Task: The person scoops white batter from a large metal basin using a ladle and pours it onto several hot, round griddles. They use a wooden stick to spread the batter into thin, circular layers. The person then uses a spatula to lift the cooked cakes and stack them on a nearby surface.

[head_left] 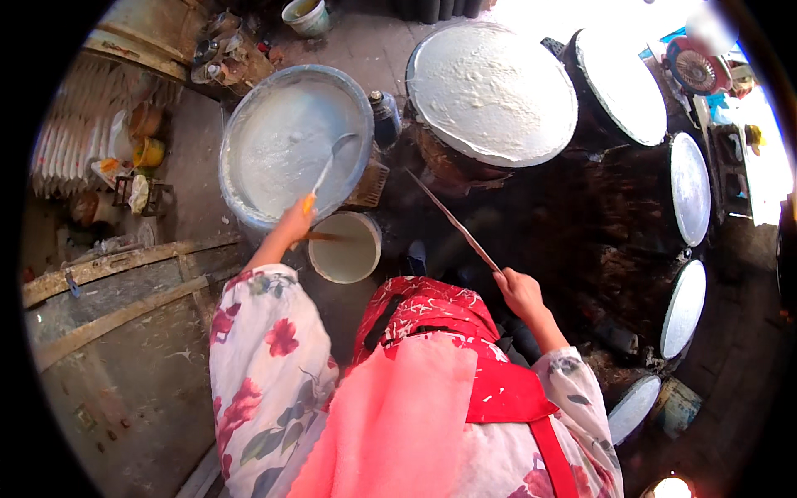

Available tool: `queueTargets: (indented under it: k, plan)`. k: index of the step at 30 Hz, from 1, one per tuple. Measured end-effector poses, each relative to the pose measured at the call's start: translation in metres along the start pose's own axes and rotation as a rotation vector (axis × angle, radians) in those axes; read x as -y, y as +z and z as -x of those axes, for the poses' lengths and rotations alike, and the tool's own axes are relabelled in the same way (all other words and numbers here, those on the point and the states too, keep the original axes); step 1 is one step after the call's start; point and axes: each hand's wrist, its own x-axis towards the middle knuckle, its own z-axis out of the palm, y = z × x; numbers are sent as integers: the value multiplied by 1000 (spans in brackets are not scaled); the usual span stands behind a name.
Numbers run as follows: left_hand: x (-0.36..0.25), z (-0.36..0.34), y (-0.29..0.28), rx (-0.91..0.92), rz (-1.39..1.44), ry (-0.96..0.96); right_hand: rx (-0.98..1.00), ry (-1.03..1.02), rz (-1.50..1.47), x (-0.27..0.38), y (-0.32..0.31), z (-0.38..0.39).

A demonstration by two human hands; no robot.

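Observation:
My left hand [292,224] is closed round the orange-ended handle of a metal ladle [325,172]. The ladle's bowl is over a wide basin [228,166] of white batter; whether it touches the batter I cannot tell. Just below that hand stands a white bucket [378,241] of pale liquid, with a brown wooden stick [330,236] across its mouth. My right hand [521,292] grips one end of a long, thin, flat stick [458,222]. Its far tip points toward a large round griddle [494,95] spread with white batter, and stays short of it.
More round white-topped griddles [623,87] curve down the right side. A dark bottle [383,118] stands between basin and first griddle. A small pail [307,17] is at the back, a fan [696,66] at far right. Wooden rails [124,270] and a rack of folded white sheets [79,149] line the left.

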Motion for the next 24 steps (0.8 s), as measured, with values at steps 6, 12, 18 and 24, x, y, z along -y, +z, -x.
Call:
queueTargets:
  k: [6, 12, 18, 24]
  plan:
    - [-14, 79, 31, 646, 1723, -358, 400, 277, -754, 116, 31, -114]
    - [-77, 141, 12, 891, 2510, 23, 592, 300, -1223, 165, 72, -141]
    - [-96, 214, -78, 586, 2297, 434, 615, -61, -1265, 249, -14, -145]
    - [-65, 196, -78, 104, 1948, 727, -129, -707, -523, 280, -67, -149]
